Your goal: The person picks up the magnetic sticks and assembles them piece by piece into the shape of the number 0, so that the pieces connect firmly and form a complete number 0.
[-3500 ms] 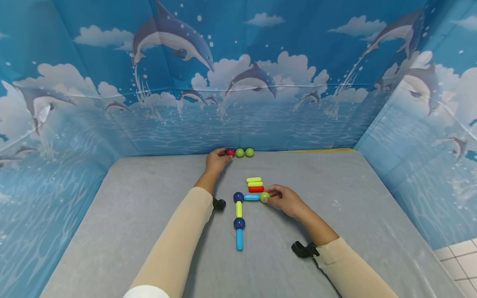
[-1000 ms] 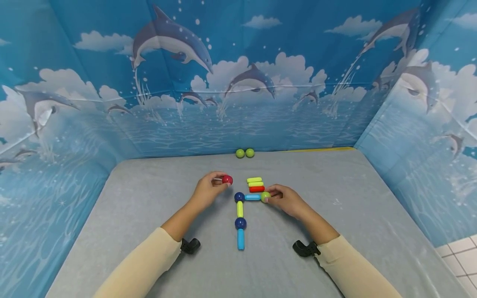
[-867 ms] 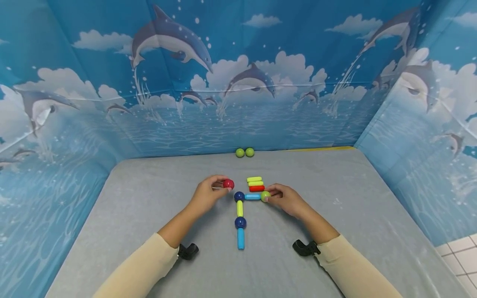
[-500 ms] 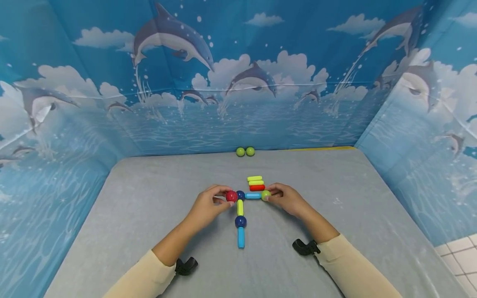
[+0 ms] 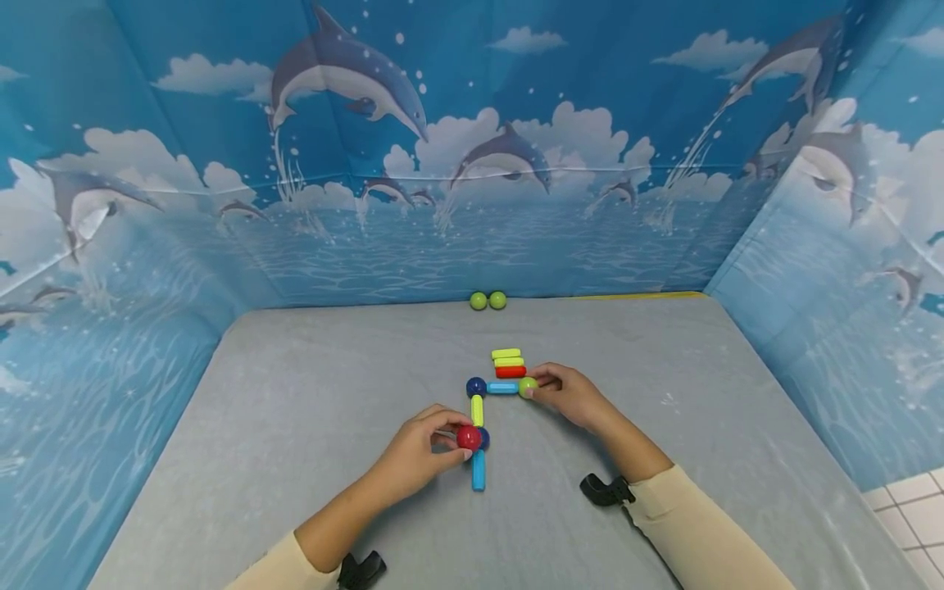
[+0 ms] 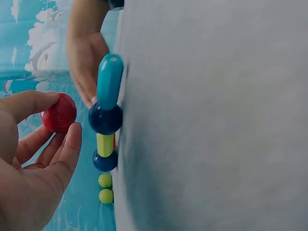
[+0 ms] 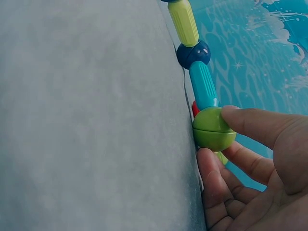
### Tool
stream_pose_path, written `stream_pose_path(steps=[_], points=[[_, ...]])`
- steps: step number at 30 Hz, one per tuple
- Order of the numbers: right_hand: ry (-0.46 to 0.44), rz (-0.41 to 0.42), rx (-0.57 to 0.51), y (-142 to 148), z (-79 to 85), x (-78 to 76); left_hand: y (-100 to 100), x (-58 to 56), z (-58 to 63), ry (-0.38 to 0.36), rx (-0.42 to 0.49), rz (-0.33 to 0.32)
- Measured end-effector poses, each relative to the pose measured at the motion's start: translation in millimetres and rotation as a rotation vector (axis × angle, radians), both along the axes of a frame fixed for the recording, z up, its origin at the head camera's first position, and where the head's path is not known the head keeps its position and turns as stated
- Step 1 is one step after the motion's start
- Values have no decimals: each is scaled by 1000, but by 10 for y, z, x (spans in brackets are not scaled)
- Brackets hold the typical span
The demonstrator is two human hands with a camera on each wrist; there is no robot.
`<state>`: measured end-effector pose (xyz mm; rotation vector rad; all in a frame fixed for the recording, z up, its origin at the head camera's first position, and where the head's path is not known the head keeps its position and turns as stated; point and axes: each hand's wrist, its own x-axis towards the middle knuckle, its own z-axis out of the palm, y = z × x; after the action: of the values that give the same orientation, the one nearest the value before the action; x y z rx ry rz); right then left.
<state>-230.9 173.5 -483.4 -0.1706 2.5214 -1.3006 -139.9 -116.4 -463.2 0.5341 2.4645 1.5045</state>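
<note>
One red ball (image 5: 468, 437) | left hand (image 5: 411, 456) pinches | back edge (image 5: 369, 310) well apart

2 beige sleeves (image 5: 708, 528) show — 1 black wrist camera (image 5: 606, 491) at each cuff (image 5: 655, 493).

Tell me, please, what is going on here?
A person's left hand holds a red ball apart from an L-shaped chain of sticks and balls, close to its nearer dark blue ball. The right hand pinches the green ball at the chain's right end. Just beyond the chain lie two yellow sticks and a red stick, with two other green balls at the far edge.
</note>
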Motion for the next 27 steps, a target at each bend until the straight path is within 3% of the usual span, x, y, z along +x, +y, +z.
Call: stream_pose_path(steps=[6,15,27], points=[[0,-17,7,-1,-11,-11,-11,106,-59,-31,-23,-20],[2,-15,11,5,-19,-27,-88,229,-95,-1,-115,-16],[-4,-4,10,1,-10,-14,-78,373,-104,-77,-147,-92]])
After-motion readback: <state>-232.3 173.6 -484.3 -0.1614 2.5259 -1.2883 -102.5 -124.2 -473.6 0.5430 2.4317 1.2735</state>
